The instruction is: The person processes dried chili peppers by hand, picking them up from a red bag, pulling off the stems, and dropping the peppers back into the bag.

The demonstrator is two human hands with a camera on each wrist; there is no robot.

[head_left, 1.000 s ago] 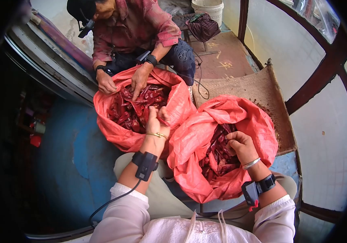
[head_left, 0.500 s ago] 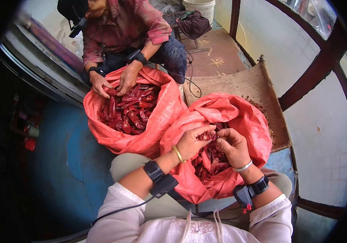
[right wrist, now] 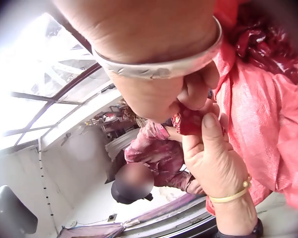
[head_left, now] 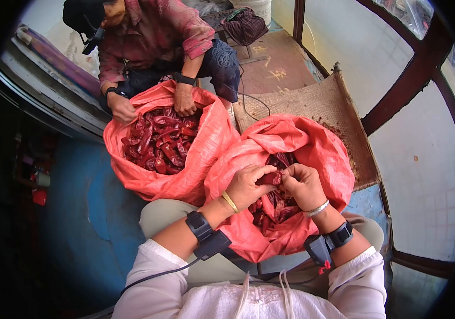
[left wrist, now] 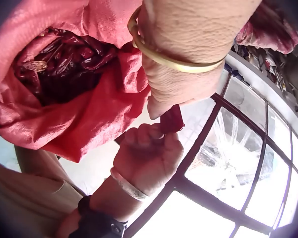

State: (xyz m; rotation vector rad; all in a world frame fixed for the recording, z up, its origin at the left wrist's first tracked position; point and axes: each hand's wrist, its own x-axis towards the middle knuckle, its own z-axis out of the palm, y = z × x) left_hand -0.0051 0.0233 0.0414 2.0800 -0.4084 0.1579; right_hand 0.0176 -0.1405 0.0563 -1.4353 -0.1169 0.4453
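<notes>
Over the nearer red woven sack (head_left: 339,154), my left hand (head_left: 247,187) holds a dried red chili pepper (head_left: 271,178) between thumb and fingers. My right hand (head_left: 306,187) meets it from the other side, thumb and curled fingertips pinching at the pepper's end. The right wrist view shows the pepper (right wrist: 189,123) with a pale, rough end by the right fingers and the left thumb (right wrist: 209,129) lying along it. More dried chilies (head_left: 275,204) fill the sack below both hands.
A second red sack (head_left: 153,187) of dried chilies stands to the left and farther off. Another person (head_left: 153,37) sits behind it, both hands at its opening. A woven mat (head_left: 286,101) lies behind the sacks, and a framed window wall (head_left: 418,154) runs along the right.
My left hand has moved right from over the farther sack to meet my right hand, a chili now between them. The other person's hands have come together, then apart.
</notes>
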